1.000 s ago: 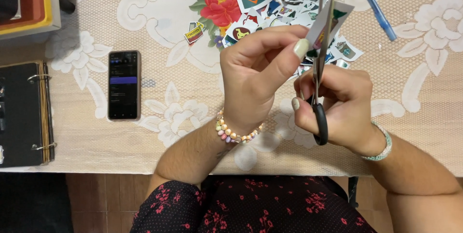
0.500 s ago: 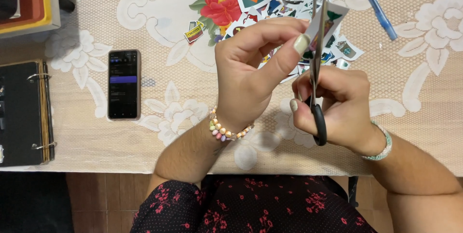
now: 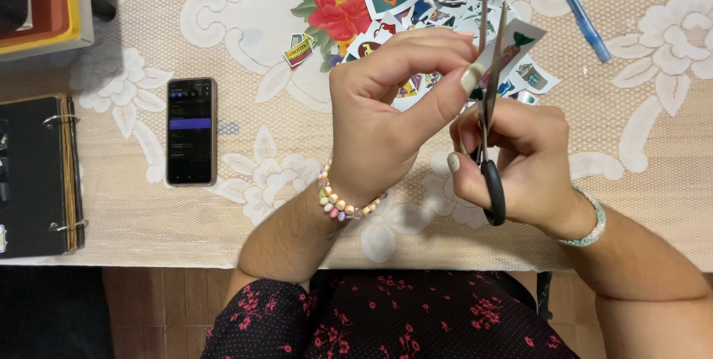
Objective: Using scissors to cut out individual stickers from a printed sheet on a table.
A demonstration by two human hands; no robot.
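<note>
Trimming a small sticker cutout pinched in the left hand above the counter, right hand gripping black-handled scissors, next probably needing a slight turn of the paper.

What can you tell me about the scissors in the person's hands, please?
The scissors have black handles and slim metal blades. The right hand grips the handles, blades pointing away from the person over the table and slightly parted. They close on a small printed cutout that the left hand pinches with its fingers.
</note>
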